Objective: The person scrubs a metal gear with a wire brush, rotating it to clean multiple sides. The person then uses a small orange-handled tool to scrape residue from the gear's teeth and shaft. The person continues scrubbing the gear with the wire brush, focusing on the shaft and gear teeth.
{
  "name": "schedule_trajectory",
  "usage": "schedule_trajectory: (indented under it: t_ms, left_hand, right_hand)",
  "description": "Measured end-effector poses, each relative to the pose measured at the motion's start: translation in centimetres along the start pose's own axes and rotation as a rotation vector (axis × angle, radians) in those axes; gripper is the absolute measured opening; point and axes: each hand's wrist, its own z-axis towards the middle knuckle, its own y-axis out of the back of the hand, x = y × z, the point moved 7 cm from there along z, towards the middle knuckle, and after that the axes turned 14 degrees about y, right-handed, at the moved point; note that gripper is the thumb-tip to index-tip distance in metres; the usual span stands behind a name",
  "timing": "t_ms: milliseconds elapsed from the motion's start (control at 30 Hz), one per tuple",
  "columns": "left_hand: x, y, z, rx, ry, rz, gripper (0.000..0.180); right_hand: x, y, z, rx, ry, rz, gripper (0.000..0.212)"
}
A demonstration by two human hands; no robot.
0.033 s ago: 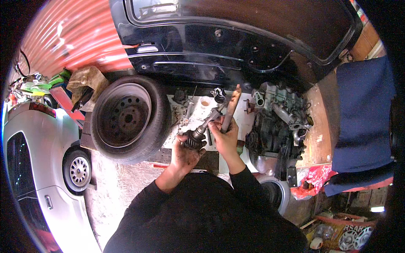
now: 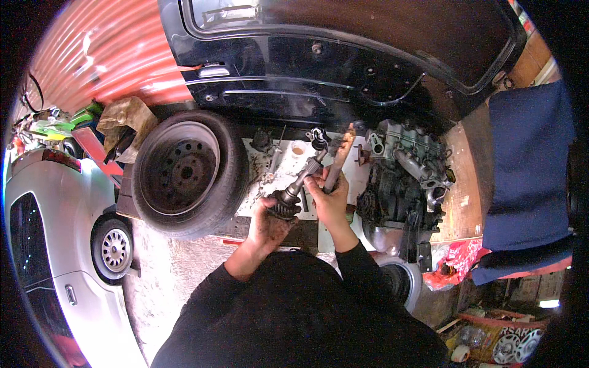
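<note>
My left hand (image 2: 265,228) is closed around the dark, toothed end of a gear shaft (image 2: 288,201). The shaft slants up and away to the right, its narrow end pointing at the bench's far side. In my right hand (image 2: 331,200) is a long stick-like tool (image 2: 339,161), grey near my fingers and light brown at its worn far end. Its exact kind cannot be made out. My right thumb and fingertips lie close beside the shaft; whether they touch it is unclear. Both hands are smudged with dark grease.
A wheel with tyre (image 2: 230,184) leans left of my hands. To the right stands a greasy engine (image 2: 405,178). On the white bench top (image 2: 254,156) are a small cup (image 2: 299,148) and metal parts. Beyond it hangs a dark car panel (image 2: 276,80); a silver car (image 2: 86,257) stands left.
The tool in my right hand has tilted slightly, its far end shifting right. The gear shaft has turned or shifted a little in my left hand.
</note>
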Motion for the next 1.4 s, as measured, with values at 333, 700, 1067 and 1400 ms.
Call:
schedule_trajectory:
  t_ms: [333,700,1067,1400]
  left_hand:
    - [1.1,-0.4,1.0,0.063,0.068,-0.058,0.05]
    - [-3.5,-3.4,-3.2,-0.092,-0.302,0.357,0.032]
    - [-3.3,-2.5,-3.3,-0.042,-0.345,0.231,0.033]
    - [-4.1,-4.2,-4.4,-0.078,-0.379,0.263,0.038]
  right_hand:
    - [1.1,-0.7,1.3,0.138,-0.104,-0.05,0.038]
    - [9.7,1.2,0.8,0.508,0.491,-0.602,0.058]
    - [10.6,1.7,2.0,0.46,0.423,-0.783,0.056]
    - [11.2,-0.3,0.6,0.692,0.519,-0.762,0.053]
